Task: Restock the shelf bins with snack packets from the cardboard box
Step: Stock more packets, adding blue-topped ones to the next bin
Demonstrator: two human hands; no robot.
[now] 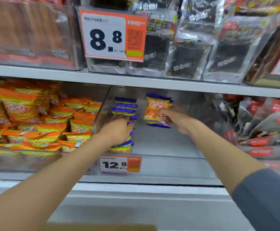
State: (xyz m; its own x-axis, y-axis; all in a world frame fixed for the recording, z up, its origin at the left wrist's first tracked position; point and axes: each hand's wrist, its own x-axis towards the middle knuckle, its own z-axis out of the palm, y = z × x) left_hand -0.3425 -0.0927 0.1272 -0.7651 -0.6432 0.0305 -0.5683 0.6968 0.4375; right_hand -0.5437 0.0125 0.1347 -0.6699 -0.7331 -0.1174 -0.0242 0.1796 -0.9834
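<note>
A grey shelf unit (135,81) is seen across the whole view, and both arms are stretched into its lower tier. A clear bin (161,144) is entered by both hands; its floor lies bare between and below them. Left of the left hand (119,129), a neighbouring bin is heaped with orange packets (35,124). Right of the right hand (177,119), red-labelled packets (266,130) are piled, blurred. Above both hands, on the upper tier, dark packets (191,52) are stood in rows. Well below the hands, at the bottom edge of the view, a strip of the cardboard box (102,227) is seen.

The left hand is laid palm down on a stack of blue-edged packets (125,105) at the bin's left wall; whether the stack is clamped cannot be told. A small bunch of packets (157,105) is pinched by the right hand, thumb in front, and is held upright above the bin floor, apart from the stack.

A price card marked 8.8 (112,35) is hung above the left hand, and a smaller one marked 12.8 (120,164) is fixed just below it.
</note>
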